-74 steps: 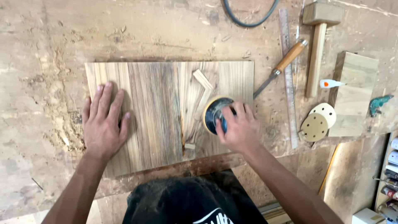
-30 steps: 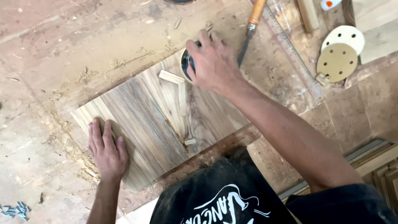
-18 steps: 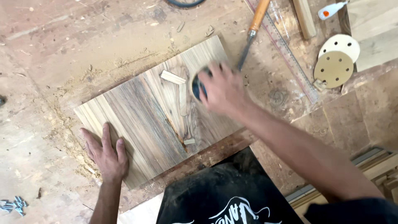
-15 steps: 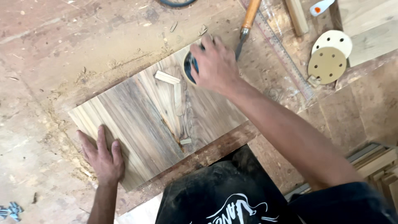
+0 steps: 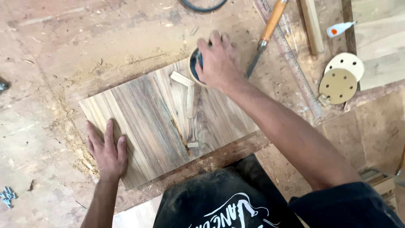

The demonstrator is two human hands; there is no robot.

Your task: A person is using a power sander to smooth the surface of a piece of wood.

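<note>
The right hand (image 5: 217, 63) presses a round sanding pad (image 5: 195, 67) flat onto the far corner of the striped wood panel (image 5: 160, 118), fingers curled over the top of the pad and gripping it. The left hand (image 5: 107, 150) lies open, palm down, fingers spread on the panel's near-left corner, pinning it to the bench (image 5: 84, 46); it grips nothing.

Small wood strips (image 5: 182, 79) sit on the panel just beside the pad, with another short piece (image 5: 193, 144) near the panel's near edge. A chisel (image 5: 265, 36) with an orange handle lies just right of the sanding hand, its blade pointing toward it (close enough to matter). A ruler (image 5: 291, 63) and two sanding discs (image 5: 339, 82) lie further right.

Risks, as I judge them: the panel is held at one corner only, so a hard stroke could pivot it. The pad could knock the loose strips, and knuckles could meet the chisel tip.
</note>
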